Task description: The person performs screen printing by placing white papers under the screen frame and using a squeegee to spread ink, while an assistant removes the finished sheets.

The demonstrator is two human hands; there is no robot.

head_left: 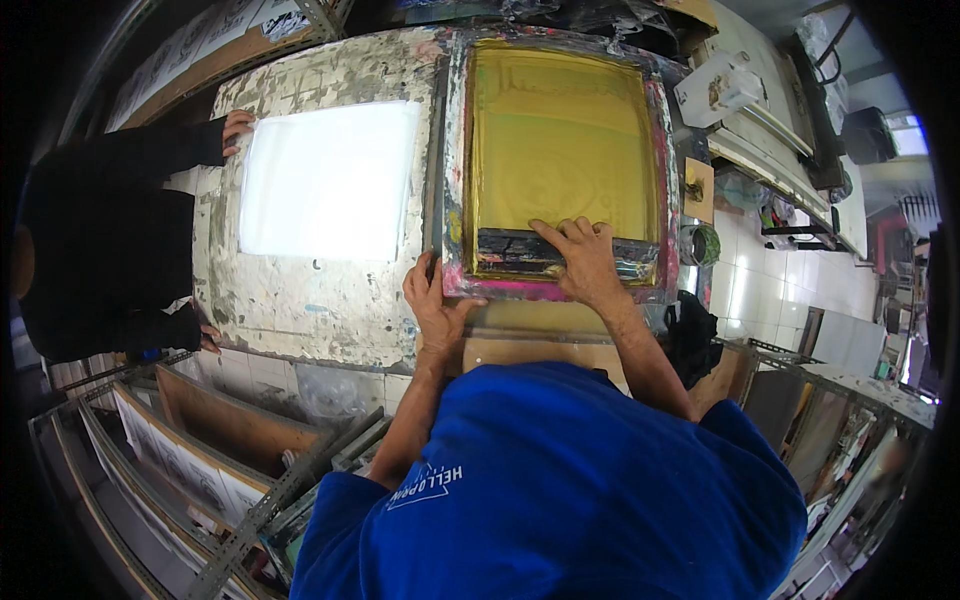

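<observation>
A screen printing frame [455, 190] with yellow mesh [560, 140] lies flat in front of me, its border smeared with pink and dark paint. My left hand [436, 305] grips the frame's near left corner, fingers along the side and thumb along the front edge. My right hand [588, 265] holds a dark, wide squeegee [507, 246] near the mesh's near end; the index finger stretches over its top edge. To the left, a white sheet [330, 180] lies on the paint-stained table [320, 310]. The squeegee's lower edge is hard to see.
A co-worker in black [110, 240] stands at the left, one hand [237, 130] at the sheet's corner and the other by the table edge. Racks with boards [220, 420] stand at lower left. A tape roll [700, 245] and a black cloth [692, 335] are on the right.
</observation>
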